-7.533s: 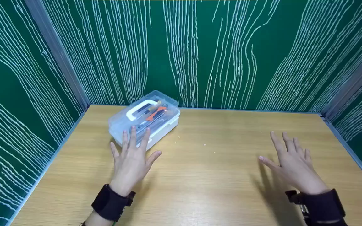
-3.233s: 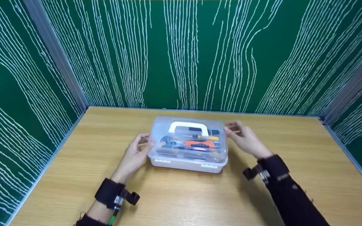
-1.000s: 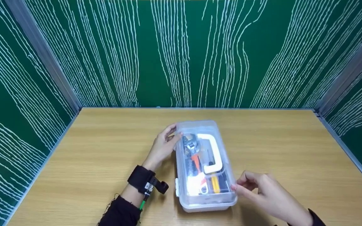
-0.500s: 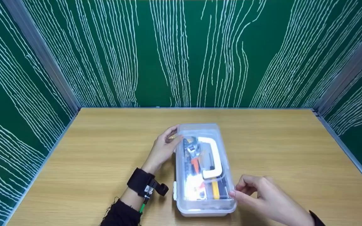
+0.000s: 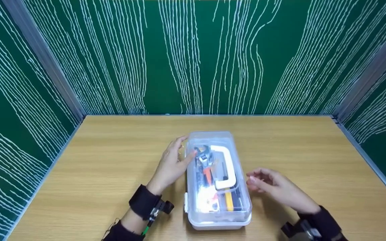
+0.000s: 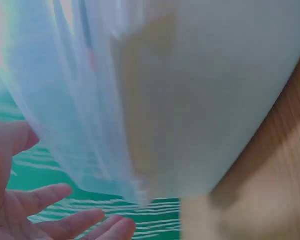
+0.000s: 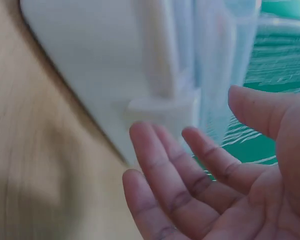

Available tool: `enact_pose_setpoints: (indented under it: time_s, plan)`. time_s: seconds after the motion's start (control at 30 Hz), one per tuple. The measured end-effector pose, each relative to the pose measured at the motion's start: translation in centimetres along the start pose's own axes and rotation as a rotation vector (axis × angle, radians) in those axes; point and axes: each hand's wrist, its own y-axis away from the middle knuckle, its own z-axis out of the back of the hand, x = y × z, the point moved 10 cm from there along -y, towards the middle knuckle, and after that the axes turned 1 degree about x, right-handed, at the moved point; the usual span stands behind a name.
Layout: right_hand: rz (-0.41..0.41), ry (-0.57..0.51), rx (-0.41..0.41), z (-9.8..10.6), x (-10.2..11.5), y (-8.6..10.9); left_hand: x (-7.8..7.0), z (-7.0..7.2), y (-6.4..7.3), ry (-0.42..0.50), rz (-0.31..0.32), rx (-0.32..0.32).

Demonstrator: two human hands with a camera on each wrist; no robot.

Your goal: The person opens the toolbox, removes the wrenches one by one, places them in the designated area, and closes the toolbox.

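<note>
One wood-grain surface (image 5: 112,160) carries the clear-lidded toolbox (image 5: 218,172), lid down, between your hands. Its long axis runs away from you, far end angled slightly left.

Your left hand (image 5: 173,164) is at the box's far left: thumb at the lid edge, other fingers spread past the corner, no grip; can't confirm contact. Your right hand (image 5: 280,189) is just beside the right long side, closer to you: fingers half-curled, thumb apart from fingertips, nothing held, contact unclear. Box lies left of your right fingers, right of your left.

White handle (image 5: 230,167) runs along that long axis; its bar is nearer your right fingers. Wrench (image 5: 204,157) shows through near your left thumb, yellow tool (image 5: 229,201) toward the near end.
</note>
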Motion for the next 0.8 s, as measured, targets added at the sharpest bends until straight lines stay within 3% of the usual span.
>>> enact_pose_setpoints:
  time_s: [0.2, 0.27, 0.4, 0.53, 0.6, 0.67, 0.8]
  plan:
    - [-0.073, -0.158, 0.052, -0.8, -1.9, -2.9, -3.5, -0.6, 3.5, -0.213, -0.061, 0.052]
    - [-0.079, -0.198, 0.07, -1.0, -2.2, -3.6, -4.8, -1.2, 4.7, -0.281, -0.108, 0.074]
    - [-0.064, -0.257, 0.106, -1.3, -2.4, -4.2, -7.7, -3.1, 7.2, -0.441, -0.287, 0.102]
    - [-0.024, -0.297, 0.133, -1.5, -2.4, -4.3, -9.7, -4.9, 9.4, -0.582, -0.484, 0.078]
    - [-0.01, -0.297, 0.133, -1.6, -2.4, -4.3, -10.1, -5.9, 10.2, -0.616, -0.543, 0.079]
    - [-0.003, -0.29, 0.126, -1.6, -2.4, -4.4, -10.0, -6.8, 10.7, -0.633, -0.56, 0.105]
    - [-0.012, -0.309, 0.114, -1.8, -2.4, -4.6, -9.1, -8.3, 10.9, -0.647, -0.519, 0.183]
